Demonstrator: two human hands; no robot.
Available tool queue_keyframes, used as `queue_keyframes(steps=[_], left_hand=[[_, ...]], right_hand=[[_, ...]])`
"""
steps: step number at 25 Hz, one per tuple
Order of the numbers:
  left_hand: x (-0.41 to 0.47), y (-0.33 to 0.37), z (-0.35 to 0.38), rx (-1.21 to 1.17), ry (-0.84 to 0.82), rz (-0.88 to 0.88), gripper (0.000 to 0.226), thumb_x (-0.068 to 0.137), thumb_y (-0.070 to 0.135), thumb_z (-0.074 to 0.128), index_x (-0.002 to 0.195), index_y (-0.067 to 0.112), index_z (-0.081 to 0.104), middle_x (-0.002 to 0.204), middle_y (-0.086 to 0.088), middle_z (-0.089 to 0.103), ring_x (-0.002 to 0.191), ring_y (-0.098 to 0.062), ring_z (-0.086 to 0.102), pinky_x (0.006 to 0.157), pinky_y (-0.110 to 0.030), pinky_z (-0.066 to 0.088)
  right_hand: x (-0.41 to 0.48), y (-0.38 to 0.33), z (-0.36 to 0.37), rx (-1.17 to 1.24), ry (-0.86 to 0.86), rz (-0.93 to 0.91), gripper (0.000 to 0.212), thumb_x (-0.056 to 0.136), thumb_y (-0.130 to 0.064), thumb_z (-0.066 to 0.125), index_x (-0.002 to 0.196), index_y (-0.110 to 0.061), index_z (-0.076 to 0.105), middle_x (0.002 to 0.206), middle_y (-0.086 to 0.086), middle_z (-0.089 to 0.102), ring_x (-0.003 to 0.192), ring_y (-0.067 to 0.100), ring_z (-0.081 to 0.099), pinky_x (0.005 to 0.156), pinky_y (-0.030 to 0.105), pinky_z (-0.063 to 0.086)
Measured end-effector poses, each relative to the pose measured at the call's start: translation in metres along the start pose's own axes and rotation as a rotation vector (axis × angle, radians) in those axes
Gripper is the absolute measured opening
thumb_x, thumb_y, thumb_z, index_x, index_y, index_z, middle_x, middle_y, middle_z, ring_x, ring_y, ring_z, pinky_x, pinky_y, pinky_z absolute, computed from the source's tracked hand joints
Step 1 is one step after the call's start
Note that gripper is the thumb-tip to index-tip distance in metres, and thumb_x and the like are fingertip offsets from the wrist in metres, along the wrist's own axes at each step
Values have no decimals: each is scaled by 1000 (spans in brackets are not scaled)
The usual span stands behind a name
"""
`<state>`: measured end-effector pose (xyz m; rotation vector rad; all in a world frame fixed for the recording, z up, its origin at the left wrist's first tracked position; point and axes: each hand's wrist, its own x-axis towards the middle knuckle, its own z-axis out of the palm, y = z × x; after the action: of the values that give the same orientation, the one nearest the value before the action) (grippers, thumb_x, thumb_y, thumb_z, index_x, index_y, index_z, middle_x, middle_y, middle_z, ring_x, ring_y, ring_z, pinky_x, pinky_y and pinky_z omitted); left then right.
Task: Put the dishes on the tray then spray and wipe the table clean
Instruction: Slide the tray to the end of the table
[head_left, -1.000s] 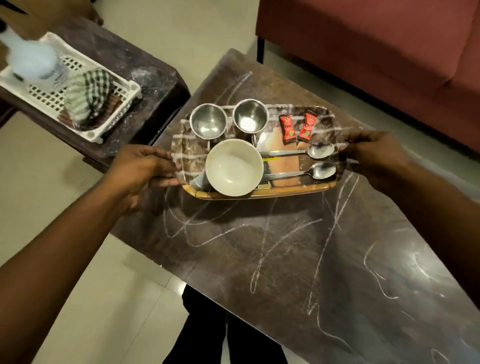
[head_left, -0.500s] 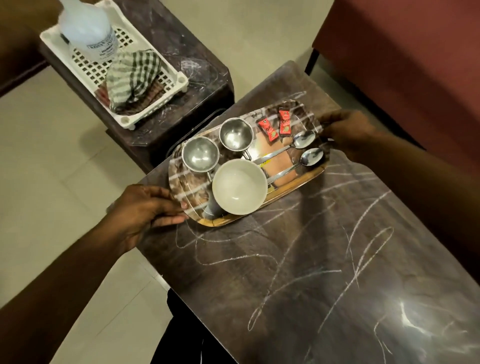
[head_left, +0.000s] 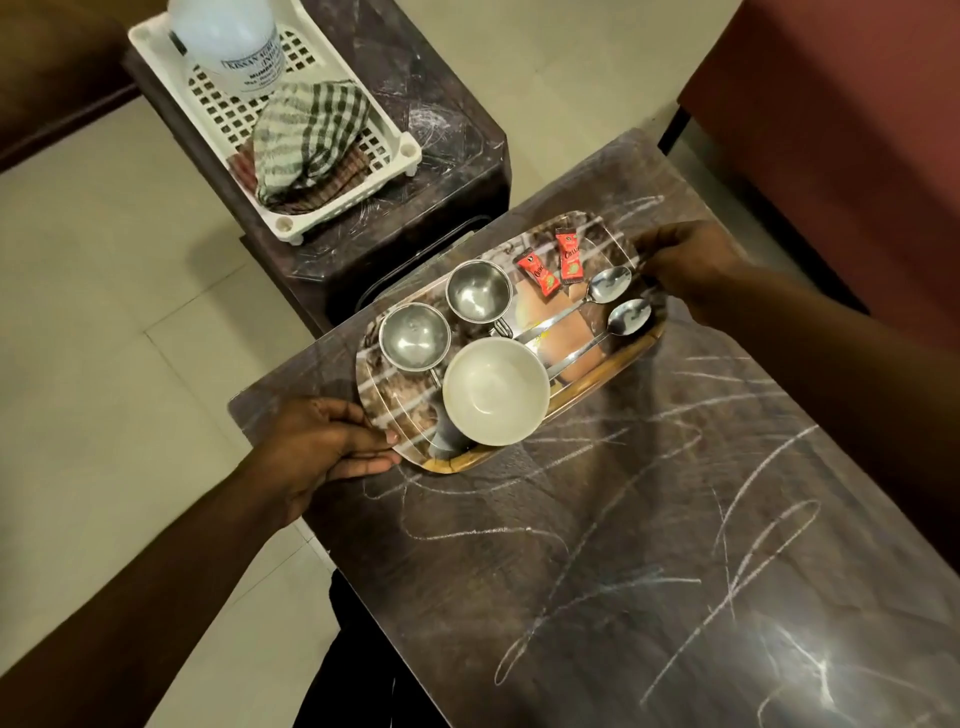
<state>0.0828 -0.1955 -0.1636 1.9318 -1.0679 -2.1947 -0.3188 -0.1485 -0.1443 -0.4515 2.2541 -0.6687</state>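
A patterned tray (head_left: 395, 410) lies over the near-left corner of the dark table (head_left: 597, 545). It carries a white bowl (head_left: 496, 397), two steel cups (head_left: 415, 335) (head_left: 479, 291), two spoons (head_left: 610, 285) (head_left: 628, 317) and two red sachets (head_left: 538, 271) (head_left: 569, 255). My left hand (head_left: 322, 447) grips the tray's near-left end and my right hand (head_left: 685, 262) grips its far-right end. White chalk scribbles cover the table top. A spray bottle (head_left: 228, 36) and a checked cloth (head_left: 306, 132) sit in a white basket (head_left: 291, 223).
The basket rests on a dark side table (head_left: 441, 156) to the left of the main table. A red sofa (head_left: 841, 104) stands along the right side. Pale tiled floor (head_left: 104, 312) lies on the left, and dark trouser legs (head_left: 353, 665) show at the bottom.
The tray, held at both ends, has swung anticlockwise and shifted toward the table's left corner beside the side table. The view has turned, bringing the basket closer.
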Motion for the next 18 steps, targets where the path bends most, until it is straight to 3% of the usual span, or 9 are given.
queue_keyframes(steps=[4, 8, 11, 14, 18], left_hand=[[3, -9, 4, -13, -5, -9, 21, 77, -15, 80, 96, -10, 71, 98, -29, 80, 82, -36, 82, 68, -33, 68], [5, -10, -2, 66, 14, -8, 32, 77, -6, 86, 104, -13, 72, 94, -28, 80, 76, -33, 82, 65, -32, 68], [-10, 18, -21, 270, 64, 11, 28, 79, 6, 90, 100, -6, 76, 87, -26, 80, 70, -30, 79, 60, -33, 67], [-59, 79, -49, 406, 245, 251, 11, 88, 19, 83, 95, 11, 79, 91, -18, 81, 74, -27, 78, 65, -36, 66], [-151, 158, -50, 569, 470, 670, 38, 102, 41, 61, 132, 19, 68, 129, -5, 72, 113, -25, 68, 95, -34, 51]], right_hand=[[-3, 0, 5, 11, 59, -3, 30, 94, 14, 60, 111, -5, 76, 95, 10, 73, 76, 18, 68, 77, 37, 64], [-8, 3, 11, -11, 120, -27, 37, 93, 12, 58, 117, -10, 76, 108, 10, 76, 79, 18, 71, 67, 33, 60], [-39, -2, 7, -93, 211, -137, 45, 90, -2, 65, 131, -17, 73, 129, 5, 73, 107, 23, 73, 92, 46, 63], [-114, -37, -1, -164, 153, -269, 46, 91, -11, 65, 137, -16, 70, 139, 7, 70, 123, 26, 67, 105, 38, 54], [-228, -106, -23, -314, 100, -473, 46, 90, -25, 65, 135, -18, 67, 137, 8, 69, 123, 30, 65, 101, 40, 54]])
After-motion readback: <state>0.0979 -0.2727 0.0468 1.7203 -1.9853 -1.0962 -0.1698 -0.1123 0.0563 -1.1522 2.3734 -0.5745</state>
